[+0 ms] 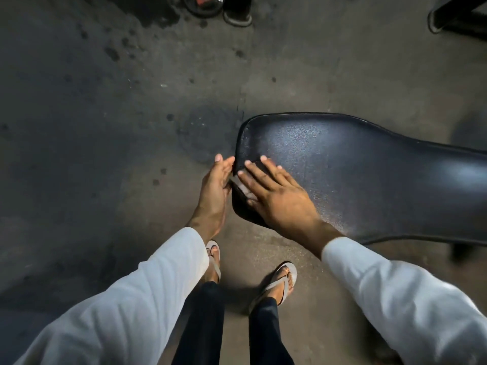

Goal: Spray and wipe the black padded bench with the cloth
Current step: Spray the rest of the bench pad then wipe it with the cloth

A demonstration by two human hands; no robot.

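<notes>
The black padded bench [355, 169] reaches in from the right, its rounded end at centre frame; its top glistens with fine droplets. My right hand [276, 196] lies flat on the near corner of that end, fingers spread, pressing a small pale cloth [243, 186] of which only a strip shows under the fingers. My left hand [214, 185] is at the bench's left edge, palm turned toward the pad, fingers apart and holding nothing. No spray bottle is in view.
Stained concrete floor [118, 127] surrounds the bench. My feet in sandals [280, 281] stand just below the bench end. Shoes [237, 15] and a dark round object lie at the top. A dark piece of equipment [458, 14] sits at the top right.
</notes>
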